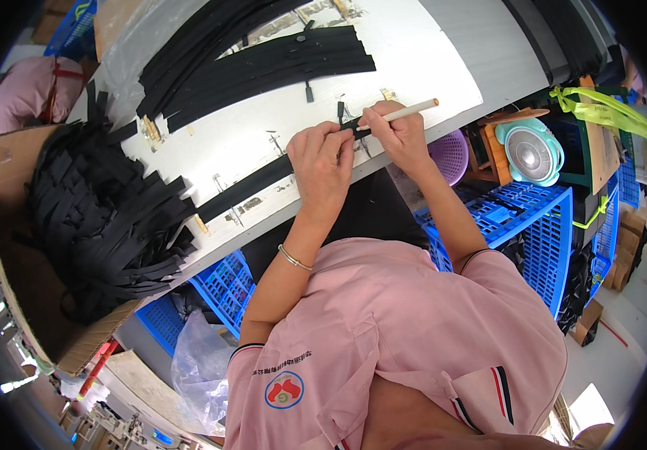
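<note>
A long black fabric strip (252, 185), which looks like zipper tape, lies slantwise along the near side of the white board (413, 64). My left hand (320, 163) is closed, fingertips pinching the strip near its right end. A small black tab (340, 111) sticks up just beyond those fingertips. In my right hand (400, 137) is a slim white pencil (415, 109), its tip down at the strip beside the left fingers. The exact contact point is partly hidden by the fingers. Farther back lie more flat black strips (263, 77), side by side, with small tabs standing out.
At the left, a cardboard box (10, 161) overflows with black strips (106, 225). Blue plastic crates (548, 247) stand below the table edge, near a purple basket (449, 156) and a teal fan (531, 152). Another person in pink (34, 90) bends at the far left.
</note>
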The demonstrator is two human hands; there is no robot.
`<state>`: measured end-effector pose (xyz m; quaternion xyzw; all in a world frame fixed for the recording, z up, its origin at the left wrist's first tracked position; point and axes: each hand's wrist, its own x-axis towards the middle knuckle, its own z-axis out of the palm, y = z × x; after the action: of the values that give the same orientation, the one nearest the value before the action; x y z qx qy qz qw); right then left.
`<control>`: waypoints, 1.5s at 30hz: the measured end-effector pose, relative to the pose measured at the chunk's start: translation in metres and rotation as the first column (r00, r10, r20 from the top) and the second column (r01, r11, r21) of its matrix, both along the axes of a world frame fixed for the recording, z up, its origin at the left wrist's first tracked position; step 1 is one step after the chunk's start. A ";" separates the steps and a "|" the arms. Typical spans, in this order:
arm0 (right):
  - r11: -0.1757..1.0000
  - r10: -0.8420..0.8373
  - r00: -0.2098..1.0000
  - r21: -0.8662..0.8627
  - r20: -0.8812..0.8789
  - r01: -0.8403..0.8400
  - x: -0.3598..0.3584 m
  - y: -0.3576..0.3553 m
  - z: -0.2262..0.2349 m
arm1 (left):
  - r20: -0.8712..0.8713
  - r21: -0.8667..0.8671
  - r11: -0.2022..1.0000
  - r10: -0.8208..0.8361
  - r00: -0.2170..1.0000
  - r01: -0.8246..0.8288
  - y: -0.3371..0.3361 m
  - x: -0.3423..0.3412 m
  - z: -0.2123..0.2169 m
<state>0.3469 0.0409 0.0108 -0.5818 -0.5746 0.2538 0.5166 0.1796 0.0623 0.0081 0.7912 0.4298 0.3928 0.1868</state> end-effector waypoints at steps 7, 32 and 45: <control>0.999 0.020 0.997 0.042 0.079 -0.024 0.002 0.002 0.000 | 0.027 0.005 1.000 -0.002 1.000 0.002 0.001 0.001 -0.001; 0.970 -0.241 0.965 -0.064 -0.106 0.235 -0.007 -0.003 0.001 | -0.044 -0.129 0.987 -0.101 0.994 0.095 0.080 -0.047 -0.001; 0.973 -0.226 0.956 -0.093 -0.188 0.212 -0.006 -0.003 0.002 | -0.527 0.193 0.907 0.417 0.740 -0.374 0.022 -0.236 0.062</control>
<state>0.3412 0.0375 0.0130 -0.6321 -0.4430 0.2720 0.5747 -0.0563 0.0847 0.0705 0.7676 0.6084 0.1913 -0.0638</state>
